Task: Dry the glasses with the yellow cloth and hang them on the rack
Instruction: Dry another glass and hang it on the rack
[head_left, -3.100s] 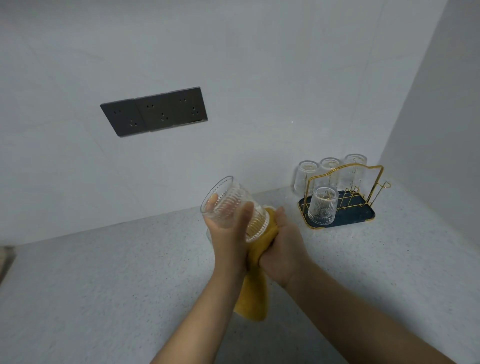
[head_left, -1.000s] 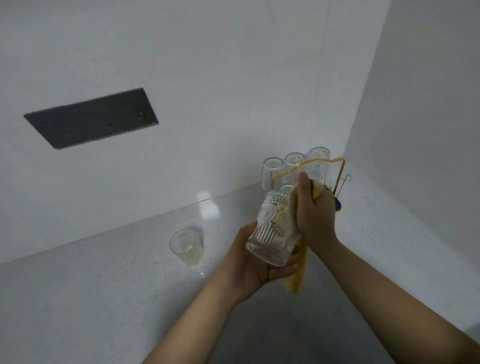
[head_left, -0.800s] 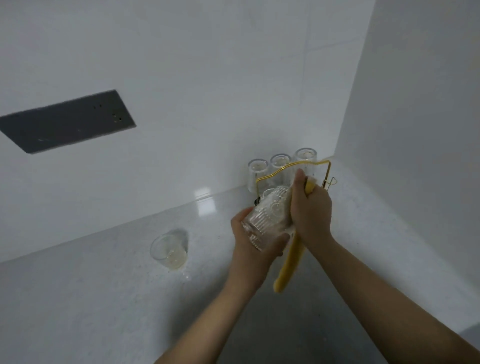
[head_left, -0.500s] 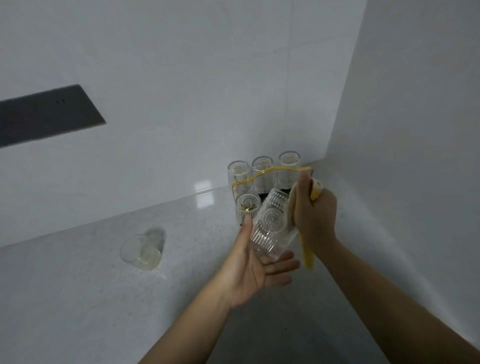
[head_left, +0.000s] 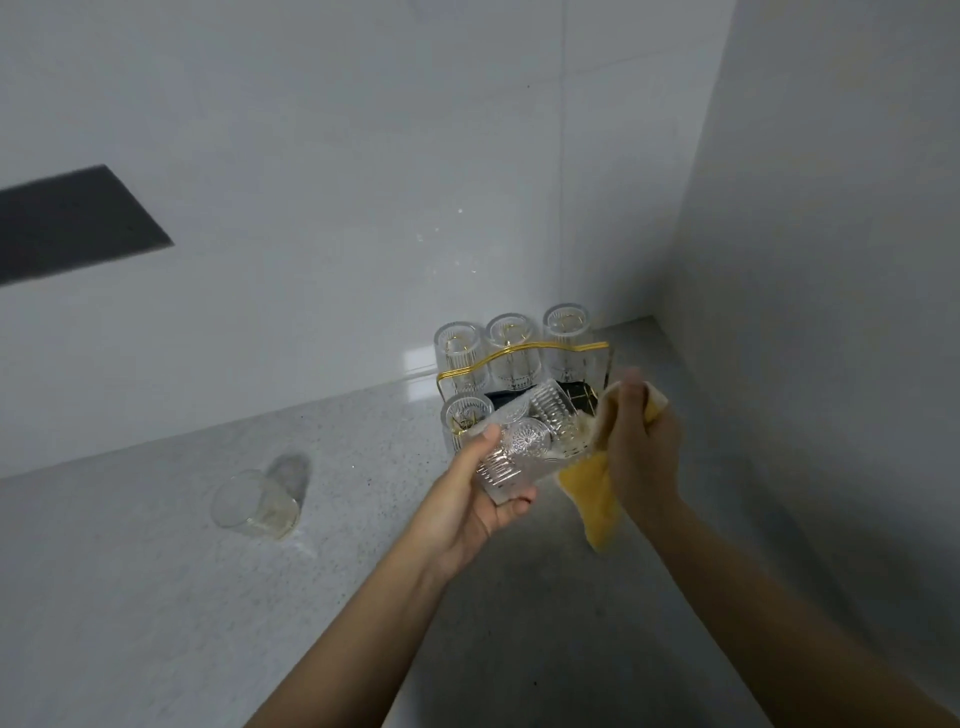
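Observation:
My left hand (head_left: 470, 501) grips a clear ribbed glass (head_left: 524, 447), tilted with its base towards me, just in front of the rack. My right hand (head_left: 641, 447) holds the yellow cloth (head_left: 595, 491), which is pressed against the glass's mouth end and hangs down below the hand. The gold wire rack (head_left: 519, 358) on its dark tray stands in the corner behind, with three glasses upside down along its back row and one at its front left (head_left: 465, 421). Another glass (head_left: 254, 501) stands alone on the counter to the left.
The speckled grey counter (head_left: 156, 597) meets white walls at the back and at the right, forming a corner close behind the rack. A dark socket panel (head_left: 67, 223) is on the back wall at the left.
My left hand, open under the glass half a second ago, now grips it with thumb and fingers. The glass has tilted flatter, and my view has turned right towards the rack.

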